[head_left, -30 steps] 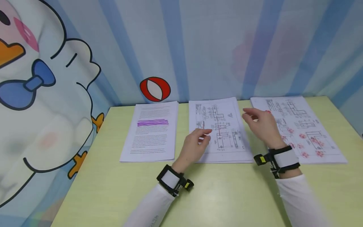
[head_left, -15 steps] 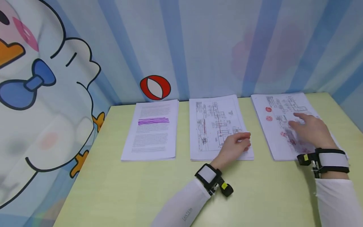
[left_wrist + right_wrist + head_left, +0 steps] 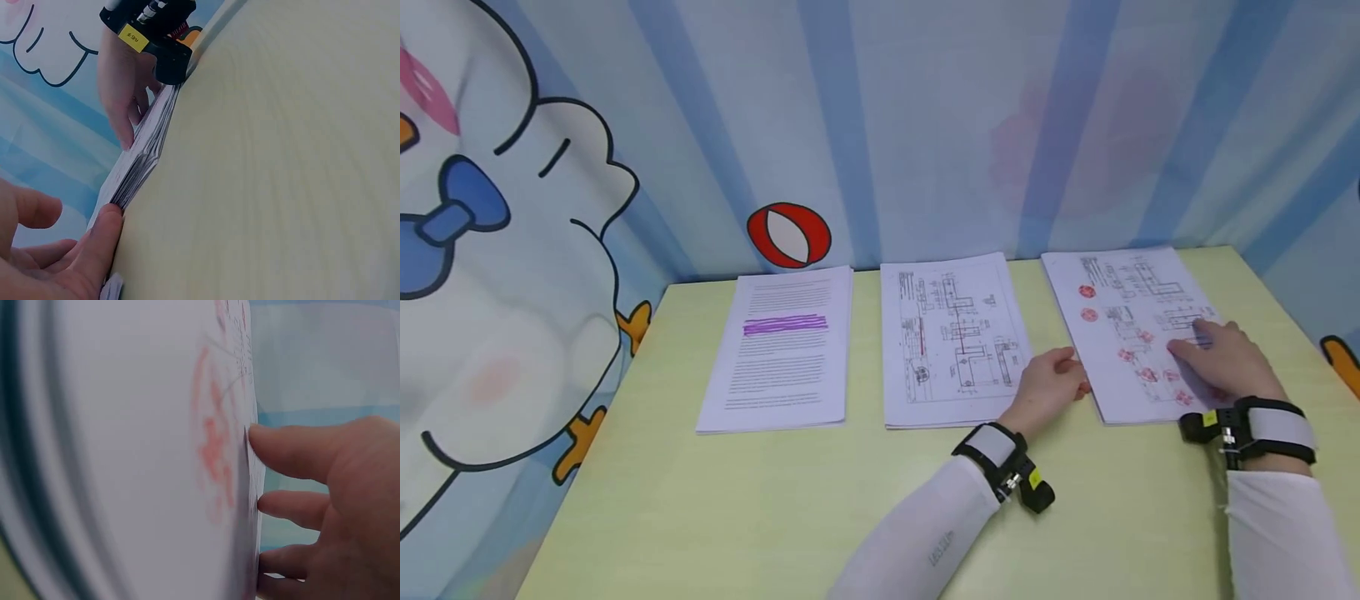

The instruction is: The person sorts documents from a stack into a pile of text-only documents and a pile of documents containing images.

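My right hand [image 3: 1228, 362] rests on the right-hand paper stack [image 3: 1120, 350], whose top sheet bears line drawings and several red stamps. In the right wrist view, the thumb and fingertips [image 3: 265, 440] touch the face of that sheet. My left hand [image 3: 1048, 387] lies between the middle and right stacks, its fingertips at the right stack's left edge. Seen from the left wrist, a finger [image 3: 106, 234] lies along the side of the stack, the thumb held apart. The middle paper stack [image 3: 951, 400] shows a technical drawing with red lines; the left forearm side of the hand overlaps its corner.
A third paper stack [image 3: 782, 392] with printed text and a purple highlighted band lies at the left. All three stacks lie near the back of the yellow table [image 3: 737, 517]. A striped blue curtain [image 3: 910, 125] with cartoon figures hangs behind.
My right hand has moved right, from the gap beside the right stack onto its top. The left hand has moved right, from over the middle stack to the right stack's edge.
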Available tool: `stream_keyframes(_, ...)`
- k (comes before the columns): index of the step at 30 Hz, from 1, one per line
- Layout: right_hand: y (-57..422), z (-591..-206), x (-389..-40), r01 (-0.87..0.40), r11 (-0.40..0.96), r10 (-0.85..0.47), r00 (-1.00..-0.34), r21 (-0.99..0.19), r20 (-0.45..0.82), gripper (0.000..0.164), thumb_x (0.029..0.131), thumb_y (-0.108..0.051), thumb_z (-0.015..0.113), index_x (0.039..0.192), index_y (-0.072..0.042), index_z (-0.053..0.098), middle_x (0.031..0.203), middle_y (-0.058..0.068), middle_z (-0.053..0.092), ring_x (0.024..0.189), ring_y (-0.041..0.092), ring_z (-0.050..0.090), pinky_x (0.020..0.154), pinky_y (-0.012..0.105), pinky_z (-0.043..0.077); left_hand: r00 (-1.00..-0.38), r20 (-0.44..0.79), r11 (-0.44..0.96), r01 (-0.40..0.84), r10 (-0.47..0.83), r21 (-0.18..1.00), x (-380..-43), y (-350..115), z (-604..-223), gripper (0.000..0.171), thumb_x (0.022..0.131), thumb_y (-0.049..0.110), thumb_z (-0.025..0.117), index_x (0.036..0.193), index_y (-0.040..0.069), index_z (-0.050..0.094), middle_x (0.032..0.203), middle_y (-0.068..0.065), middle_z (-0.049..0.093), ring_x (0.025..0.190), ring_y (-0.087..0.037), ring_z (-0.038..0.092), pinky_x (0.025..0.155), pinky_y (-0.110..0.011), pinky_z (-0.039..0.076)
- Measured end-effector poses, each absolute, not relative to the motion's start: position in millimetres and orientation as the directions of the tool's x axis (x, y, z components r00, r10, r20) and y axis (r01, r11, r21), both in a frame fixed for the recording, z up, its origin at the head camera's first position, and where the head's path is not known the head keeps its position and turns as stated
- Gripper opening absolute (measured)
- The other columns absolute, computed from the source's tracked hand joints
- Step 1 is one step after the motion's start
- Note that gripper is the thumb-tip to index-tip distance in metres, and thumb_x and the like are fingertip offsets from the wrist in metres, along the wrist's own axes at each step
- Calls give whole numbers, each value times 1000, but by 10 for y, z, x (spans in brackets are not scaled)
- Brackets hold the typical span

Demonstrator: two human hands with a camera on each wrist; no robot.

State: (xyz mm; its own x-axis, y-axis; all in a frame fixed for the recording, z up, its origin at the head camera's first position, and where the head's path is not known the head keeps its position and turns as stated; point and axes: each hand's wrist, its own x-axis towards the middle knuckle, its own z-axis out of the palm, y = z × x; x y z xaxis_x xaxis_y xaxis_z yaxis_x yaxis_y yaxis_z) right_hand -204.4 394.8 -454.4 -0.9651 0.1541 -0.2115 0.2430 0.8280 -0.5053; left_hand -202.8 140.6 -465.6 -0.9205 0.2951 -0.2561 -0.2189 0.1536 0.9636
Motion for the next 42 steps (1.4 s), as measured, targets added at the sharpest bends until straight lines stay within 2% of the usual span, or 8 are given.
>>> stream_keyframes(3, 3914, -4529, -2081, 215, 851, 133, -971, -479, -199, 81, 102, -47, 41, 150, 14, 17, 144, 52, 15, 116, 61, 33, 90, 68, 37, -917, -273, 99, -255, 291, 962, -2060, 1414, -4647, 47, 95, 10, 60, 141, 6, 53, 97, -1, 68, 75, -10, 64, 77, -24, 58)
stream_keyframes(9, 3858, -4532, -2158, 224, 848, 153, -971, -481, -183, 83, 101, -46, 44, 150, 15, 16, 144, 52, 19, 121, 63, 30, 93, 70, 35, -921, -292, 71, -283, 258, 956, -2109, 1444, -4620, 49, 93, 8, 63, 141, 3, 53, 91, -3, 67, 77, -14, 65, 79, -31, 59)
stream_keyframes(16, 3865, -4575, -2170, 245, 851, 182, -967, -465, -177, 86, 100, -48, 45, 150, 15, 16, 138, 53, 24, 112, 58, 36, 87, 66, 39, -927, -320, 89, -308, 195, 947, -2117, 1489, -4599, 47, 92, 9, 65, 137, 4, 57, 92, -4, 70, 76, -10, 64, 77, -26, 58)
stream_keyframes(22, 3804, -4547, -2171, 221, 871, 158, -972, -439, -176, 84, 99, -48, 45, 148, 16, 21, 141, 52, 25, 125, 64, 30, 97, 71, 33, -941, -310, 54, -305, 138, 951, -2127, 1487, -4591, 44, 90, 8, 66, 133, 1, 61, 98, -9, 75, 79, -13, 67, 77, -25, 55)
stream_keyframes(29, 3655, -4489, -2158, 186, 895, 149, -981, -406, -122, 74, 98, -42, 48, 144, 14, 35, 137, 45, 41, 109, 60, 51, 77, 58, 46, -942, -298, 71, -290, 154, 954, -2134, 1447, -4635, 27, 92, 14, 64, 118, 7, 68, 92, -5, 72, 73, -8, 59, 65, -22, 46)
stream_keyframes(33, 3580, -4461, -2161, 162, 871, 118, -985, -465, -123, 72, 101, -45, 43, 146, 11, 35, 135, 42, 47, 114, 59, 50, 84, 62, 44, -947, -294, 157, -274, 126, 949, -2143, 1435, -4640, 31, 96, 15, 56, 126, 11, 62, 113, -4, 69, 97, -12, 63, 84, -28, 52)
stream_keyframes(38, 3494, -4457, -2185, 192, 762, 138, -981, -619, -134, 74, 103, -48, 38, 152, 7, 27, 142, 42, 41, 126, 56, 45, 97, 65, 41, -955, -286, 203, -266, 81, 943, -2159, 1378, -4624, 47, 98, 15, 50, 145, 11, 48, 145, -8, 55, 133, -18, 51, 112, -35, 41)
stream_keyframes(42, 3478, -4429, -2204, 275, 624, 190, -961, -731, -200, 82, 101, -55, 37, 159, -4, 8, 156, 38, 22, 140, 57, 29, 109, 67, 30, -954, -274, 120, -260, 119, 958, -2182, 1243, -4623, 48, 100, 18, 48, 148, 15, 44, 144, -6, 55, 129, -18, 54, 109, -36, 44)
